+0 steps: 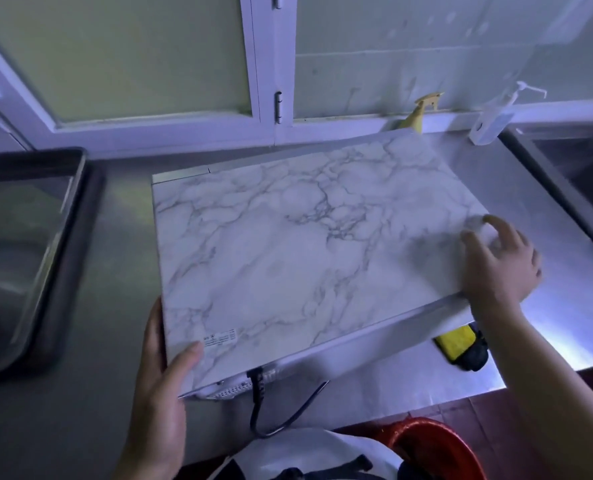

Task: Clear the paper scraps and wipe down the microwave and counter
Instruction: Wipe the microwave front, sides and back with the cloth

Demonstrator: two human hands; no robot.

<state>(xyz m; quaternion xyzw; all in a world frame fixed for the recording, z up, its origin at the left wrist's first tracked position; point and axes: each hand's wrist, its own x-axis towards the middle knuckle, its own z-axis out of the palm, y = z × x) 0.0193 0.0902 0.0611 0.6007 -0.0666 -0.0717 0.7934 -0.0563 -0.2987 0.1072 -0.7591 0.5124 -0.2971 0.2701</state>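
The microwave [288, 258] lies in the middle of the steel counter [108, 341], its marble-patterned top facing me and its back side nearest me. My left hand [166, 386] grips its near left corner, thumb on top. Near the top's right edge, my right hand [495, 261] rests with fingers curled over a small white wad [478, 225]. The wad is blurred, so I cannot tell whether it is paper or cloth.
A black power cord [274, 417] hangs off the microwave's back. A dark tray [59, 258] sits left, a sink [579, 188] right. A yellow spray bottle [423, 110] and a clear pump bottle [495, 123] stand by the window. A yellow-black object [461, 344] lies beside the microwave. A red bucket [437, 448] stands below.
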